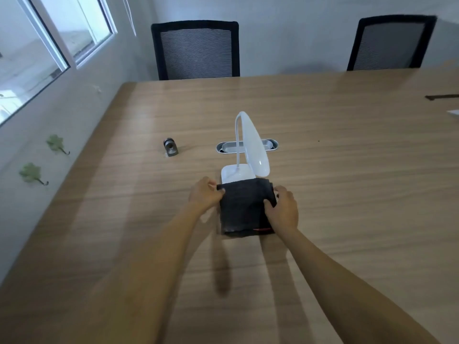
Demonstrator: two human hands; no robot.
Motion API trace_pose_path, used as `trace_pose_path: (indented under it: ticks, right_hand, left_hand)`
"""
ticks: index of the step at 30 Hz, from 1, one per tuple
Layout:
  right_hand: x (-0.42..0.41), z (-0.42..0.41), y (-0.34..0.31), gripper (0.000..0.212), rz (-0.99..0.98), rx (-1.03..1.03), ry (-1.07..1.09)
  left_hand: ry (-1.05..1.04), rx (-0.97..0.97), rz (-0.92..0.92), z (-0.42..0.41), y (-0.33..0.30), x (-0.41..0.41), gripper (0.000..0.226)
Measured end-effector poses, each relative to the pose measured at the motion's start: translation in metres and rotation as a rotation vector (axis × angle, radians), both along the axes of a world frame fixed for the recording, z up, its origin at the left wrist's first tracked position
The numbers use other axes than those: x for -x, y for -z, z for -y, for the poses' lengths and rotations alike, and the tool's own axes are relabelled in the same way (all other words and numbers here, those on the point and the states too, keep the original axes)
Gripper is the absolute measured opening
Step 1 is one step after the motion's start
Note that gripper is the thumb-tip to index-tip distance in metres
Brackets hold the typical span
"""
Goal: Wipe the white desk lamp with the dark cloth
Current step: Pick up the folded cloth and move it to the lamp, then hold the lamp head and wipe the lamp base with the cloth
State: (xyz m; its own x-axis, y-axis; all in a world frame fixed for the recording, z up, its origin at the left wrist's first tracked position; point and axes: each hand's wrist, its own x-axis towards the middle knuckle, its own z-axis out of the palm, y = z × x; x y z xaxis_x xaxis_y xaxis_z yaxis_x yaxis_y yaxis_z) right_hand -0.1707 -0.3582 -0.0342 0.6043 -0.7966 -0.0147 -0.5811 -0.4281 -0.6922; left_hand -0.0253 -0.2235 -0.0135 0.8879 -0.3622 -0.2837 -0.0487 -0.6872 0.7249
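Both hands, left hand and right hand, grip the folded cloth taut on the counter, apparently readying a wiping face before the lamp.

both hands grip dark cloth before lamp.

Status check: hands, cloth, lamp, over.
Both hands, left hand and right hand, gripping dark cloth. Cloth covers near edge of white desk lamp base. Nothing blocking.
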Motion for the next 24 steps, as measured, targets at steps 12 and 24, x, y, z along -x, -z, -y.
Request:
trace_pose_path:
  ticks: [12, 24]
  right_hand:
    - [-0.027, -0.048, 0.033, 0.064, -0.178, 0.337, -0.296]
    - [-0.057, -0.047, 0.047, 0.08, -0.234, 0.243, -0.224]
  left_hand:
    - [0.239, 0.573, -0.448, 0.057, -0.143, -0.042, 0.117]
    - [0.325, 0.446, -0.311, 0.08, -0.125, -0.049, 0.035]
